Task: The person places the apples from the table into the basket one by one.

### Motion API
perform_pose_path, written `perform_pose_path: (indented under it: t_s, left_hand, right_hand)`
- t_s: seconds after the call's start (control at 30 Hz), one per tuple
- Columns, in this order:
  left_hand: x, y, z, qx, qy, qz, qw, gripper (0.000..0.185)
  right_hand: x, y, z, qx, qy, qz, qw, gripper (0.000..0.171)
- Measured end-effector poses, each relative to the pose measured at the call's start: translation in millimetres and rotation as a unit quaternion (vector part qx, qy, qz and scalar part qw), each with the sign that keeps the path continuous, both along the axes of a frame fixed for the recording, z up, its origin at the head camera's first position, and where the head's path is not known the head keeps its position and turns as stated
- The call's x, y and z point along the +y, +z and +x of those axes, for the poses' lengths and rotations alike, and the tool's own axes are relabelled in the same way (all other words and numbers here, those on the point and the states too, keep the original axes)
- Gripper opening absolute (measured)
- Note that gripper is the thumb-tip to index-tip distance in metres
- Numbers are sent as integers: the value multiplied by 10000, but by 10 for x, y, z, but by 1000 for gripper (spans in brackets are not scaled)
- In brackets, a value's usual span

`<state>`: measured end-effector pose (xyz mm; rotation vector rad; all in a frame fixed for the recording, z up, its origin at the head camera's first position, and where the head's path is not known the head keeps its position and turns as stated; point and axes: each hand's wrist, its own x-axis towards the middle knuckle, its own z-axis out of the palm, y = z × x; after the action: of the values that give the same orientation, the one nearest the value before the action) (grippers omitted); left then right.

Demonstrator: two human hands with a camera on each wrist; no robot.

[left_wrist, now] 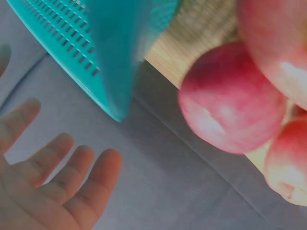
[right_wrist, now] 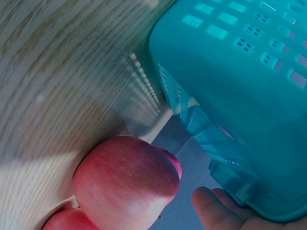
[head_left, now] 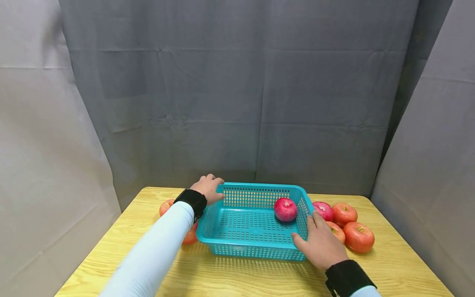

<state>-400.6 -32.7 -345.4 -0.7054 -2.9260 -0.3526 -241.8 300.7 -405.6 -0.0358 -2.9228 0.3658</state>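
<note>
Teal basket (head_left: 256, 225) sits mid-table (head_left: 389, 264), held between both hands. Left hand (head_left: 210, 188) is at the basket's far-left corner, fingers loosely bent over the rim in the head view; the left wrist view shows the fingers (left_wrist: 72, 177) spread and relaxed with the basket corner (left_wrist: 112, 57) just past the tips, so contact there is unclear, no clenched grip. Right hand (head_left: 320, 243) is flat against the basket's near-right corner, fingers straight along the right wall, thumb along the front wall; pressing, not wrapped. The right wrist view shows a fingertip (right_wrist: 216, 211) under the basket rim (right_wrist: 249, 110). One red apple (head_left: 285, 209) lies inside the basket, at the far-right corner, just ahead of the right fingertips across the wall. Four apples (head_left: 349, 225) sit clustered just outside the right hand, the closest almost touching it (right_wrist: 127, 179). More apples (head_left: 166, 206) sit under and just outside the left wrist, beside the basket's left wall (left_wrist: 230, 98). Grey cloth (head_left: 237, 90) hangs behind.
</note>
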Motion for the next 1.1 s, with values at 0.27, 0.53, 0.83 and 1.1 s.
perform_pose_path:
  t_s: [0.27,0.53,0.83,1.1]
  left_hand:
    - [-298,-124,-83,-66,284,46,9996,53]
    - [-581,-306,-183,-273,553,257,9978,53]
    - [-860,-431,-191,-347,832,230,9957,55]
    - [-1145,-687,-305,-190,1047,194,9941,52]
  right_hand:
    - [28,-32,-1,165,59,18,9998,98]
    - [36,-44,-1,155,65,5,9999,98]
    - [36,-48,-2,213,65,18,9998,96]
    - [23,-48,-1,262,76,-31,9996,96]
